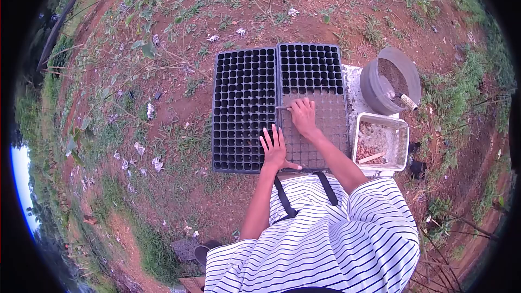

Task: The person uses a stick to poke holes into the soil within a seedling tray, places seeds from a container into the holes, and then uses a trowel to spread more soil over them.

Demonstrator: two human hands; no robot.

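Observation:
Two black seedling trays lie side by side. The left seedling tray [244, 97] shows dark, unfilled cells. In the right seedling tray [312, 68], the far rows are unfilled, while brown soil [320, 107] fills the nearer cells. My right hand [303, 117] rests over the soil by that tray's left edge, its fingers closed on a thin stick [282, 108] that points left. Nearer to me, my left hand [275, 151] lies spread over the seam between the trays, thumb stretched right across the near soil-filled cells.
A round grey bucket [370, 89] with soil stands at the right, a pale-handled tool [407, 101] leaning inside. Before it sits a white plastic basket [406, 146] with reddish bits [364, 149] and a flat wooden piece [372, 157]. Leafy plants [266, 0] grow beyond the trays.

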